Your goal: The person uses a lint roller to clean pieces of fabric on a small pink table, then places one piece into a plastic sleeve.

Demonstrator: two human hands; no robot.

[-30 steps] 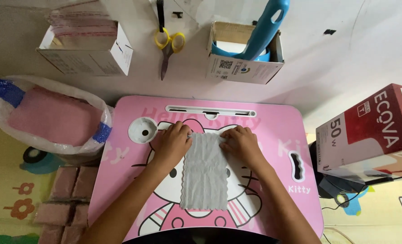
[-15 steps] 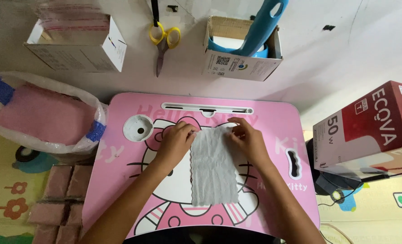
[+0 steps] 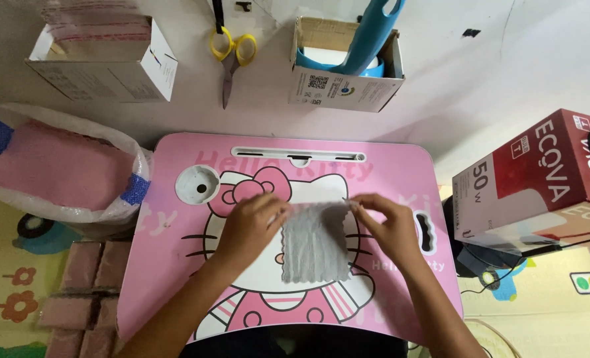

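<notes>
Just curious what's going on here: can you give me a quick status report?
Left hand and right hand each pinch a top corner of the grey cloth. Cloth on pink lap table. Nothing in the way.

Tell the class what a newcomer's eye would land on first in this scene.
First, the pink lap table with its cartoon cat, at centre, where the left hand and right hand pinch a grey cloth. Next, the red box at right and the yellow-handled scissors above.

A: What is held over the pink surface (image 3: 401, 166)?
B: A grey cloth (image 3: 313, 242) is pinched at its top corners by the left hand (image 3: 252, 225) and right hand (image 3: 387, 225).
A: And beside it?
B: A bag of pink cloths (image 3: 56, 169) is seen to the left.
</notes>
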